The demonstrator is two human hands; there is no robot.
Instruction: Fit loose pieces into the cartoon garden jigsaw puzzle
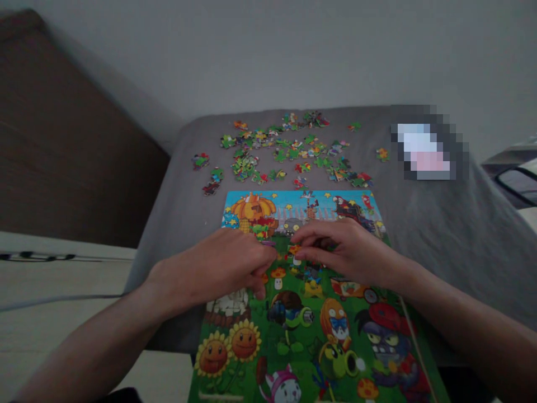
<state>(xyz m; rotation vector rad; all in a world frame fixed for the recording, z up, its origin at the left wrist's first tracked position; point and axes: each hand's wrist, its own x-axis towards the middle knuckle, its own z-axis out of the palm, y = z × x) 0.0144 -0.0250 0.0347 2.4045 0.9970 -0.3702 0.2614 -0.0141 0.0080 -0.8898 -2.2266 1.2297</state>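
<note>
Our right grip [344,252] pinches a small orange puzzle piece [295,249] over the puzzle board [335,336]; our left grip [226,268] curls just left of it, and we cannot tell whether it holds anything.

The left hand [222,268] and right hand [348,252] are bare, forearms uncovered throughout.

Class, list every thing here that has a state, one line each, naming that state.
puzzle board: flat, face up on grey cloth.
loose pieces: scattered beyond the board.
small piece: pinched by right hand.
left hand: fingers curled, on the board.
right hand: closed on the small piece.
</note>
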